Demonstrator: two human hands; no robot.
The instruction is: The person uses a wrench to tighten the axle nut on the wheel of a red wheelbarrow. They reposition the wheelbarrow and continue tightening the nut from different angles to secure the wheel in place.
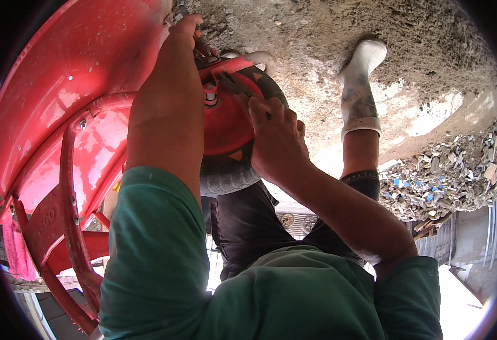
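A red wheelbarrow lies tipped beside me, its red tray (61, 73) filling the left side. Between my arms is its wheel, with a black tyre (225, 173) and a red hub (225, 133). At the axle, a bolt end with a nut (210, 96) sticks out by a red bracket (231, 67). My right hand (279, 133) is closed round what look like pliers (235, 85), their dark jaws pointing toward the axle. Beyond the wheel, my left hand (185, 29) is closed near the tray's edge; what it grips is mostly hidden, with a bit of orange and dark metal showing.
Red frame bars (70, 170) stretch along the lower left, near a pink cloth (17, 249). My white boot (362, 71) stands on rough, dusty ground (311, 34). A heap of broken rubble (447, 175) lies at the right.
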